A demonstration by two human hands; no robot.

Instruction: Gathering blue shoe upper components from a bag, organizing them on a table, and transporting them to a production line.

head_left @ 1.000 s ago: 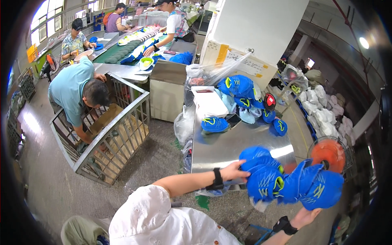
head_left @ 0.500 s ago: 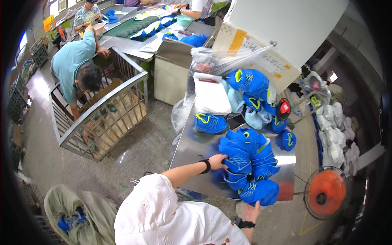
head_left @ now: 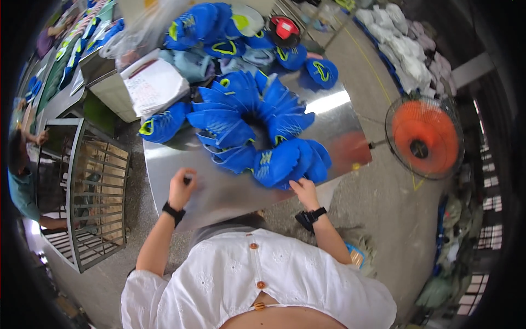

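Blue shoe uppers [head_left: 230, 120] with yellow-green trim lie fanned in an overlapping ring on a shiny metal table [head_left: 213, 192]. My left hand [head_left: 182, 188] is curled above the table's near left part, apart from the uppers. A small dark object shows between its fingers, too small to name. At the ring's near right end, my right hand [head_left: 305, 193] has thumb and fingers at the lower edge of a blue shoe upper [head_left: 279, 163]. Fingertips there are partly hidden by the fabric.
More blue uppers [head_left: 200, 24] and a paper pad [head_left: 153, 85] occupy the table's far side. A red-and-black round item [head_left: 284, 31] sits behind them. To the right stands an orange fan [head_left: 424, 137]. Left, a person in teal [head_left: 22, 189] leans by a metal-barred cart [head_left: 82, 203].
The view has swung toward the table, bringing the cart to the left edge. My left hand has left the uppers' side; my right stays by the near end. The uppers are spread into a wider ring.
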